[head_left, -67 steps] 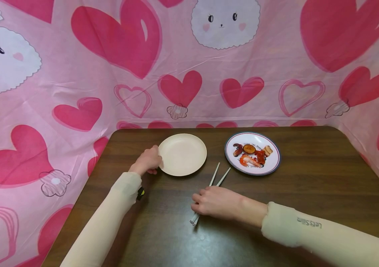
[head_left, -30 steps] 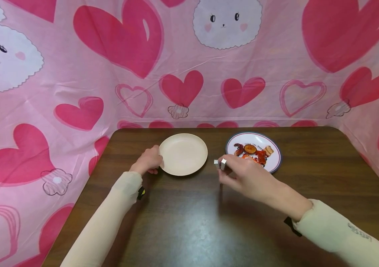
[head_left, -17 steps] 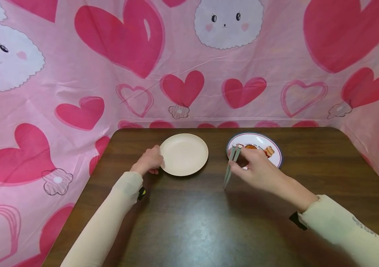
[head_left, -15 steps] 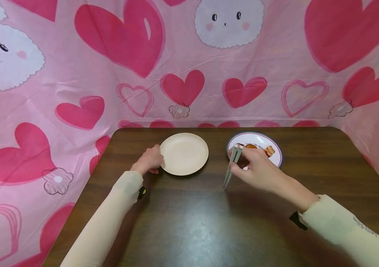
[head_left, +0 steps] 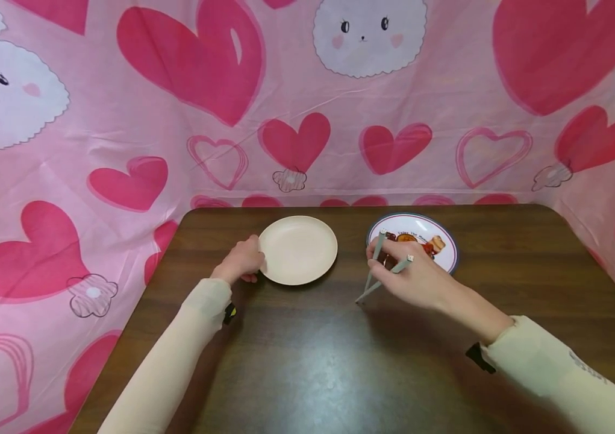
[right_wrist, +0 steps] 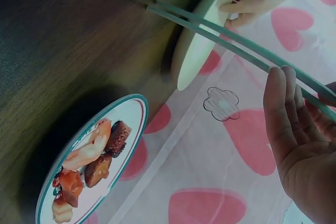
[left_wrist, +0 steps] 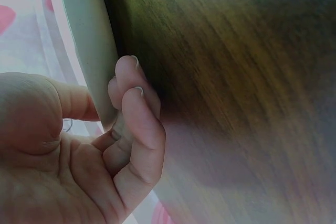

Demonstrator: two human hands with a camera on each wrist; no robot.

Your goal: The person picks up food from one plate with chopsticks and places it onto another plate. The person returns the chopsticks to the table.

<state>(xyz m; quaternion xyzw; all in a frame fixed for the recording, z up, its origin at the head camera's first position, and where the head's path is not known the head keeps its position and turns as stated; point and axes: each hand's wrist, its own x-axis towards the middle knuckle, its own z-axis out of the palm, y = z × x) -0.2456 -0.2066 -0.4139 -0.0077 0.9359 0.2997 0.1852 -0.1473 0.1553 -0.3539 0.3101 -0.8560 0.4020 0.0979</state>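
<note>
My left hand (head_left: pixel 241 260) pinches the left rim of a plain cream plate (head_left: pixel 299 250), thumb over the edge and fingers curled beneath, as the left wrist view shows. In my right hand (head_left: pixel 418 274) is a pair of pale green chopsticks (right_wrist: pixel 231 45), their tips angled down and close together over the table between the plates. Just behind that hand lies a white plate with a blue rim (head_left: pixel 451 247). On it, the right wrist view shows a shrimp (right_wrist: pixel 89 148), an octopus-like piece (right_wrist: pixel 118 138), a round brown slice (right_wrist: pixel 97 170) and other small food pieces.
Both plates stand near the back of a dark wooden table (head_left: pixel 296 361). A pink cloth (head_left: pixel 307 90) printed with hearts hangs behind and along the sides.
My right hand has picked the chopsticks up off the table and carried them up and right, before the food plate. Lately their upper ends have spread apart. The left hand stays put.
</note>
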